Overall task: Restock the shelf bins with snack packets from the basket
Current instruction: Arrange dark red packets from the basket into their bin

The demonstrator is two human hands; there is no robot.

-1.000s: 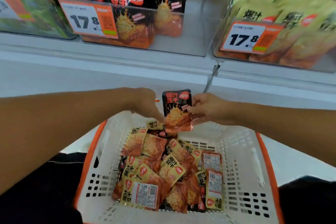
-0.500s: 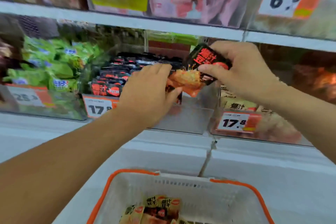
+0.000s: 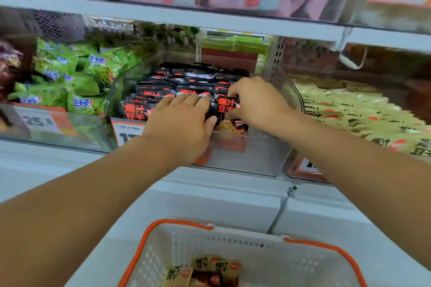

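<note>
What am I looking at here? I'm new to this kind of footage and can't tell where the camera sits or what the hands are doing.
There is no machine here: a person wears a wide-angle camera on the head, so you look forward and down along both bare arms. This is the only view.

Ahead is a shop shelf with clear bins. The middle bin holds rows of black packets. To its left are green packets, to its right yellow packets. White and orange price tags hang on the bin fronts.

The right hand pinches one black packet at the front of the middle bin. The left hand lies beside it, fingers fairly straight on the front row and thumb at the packet's edge.

At the bottom is a white basket with an orange rim, with more packets inside.
</note>
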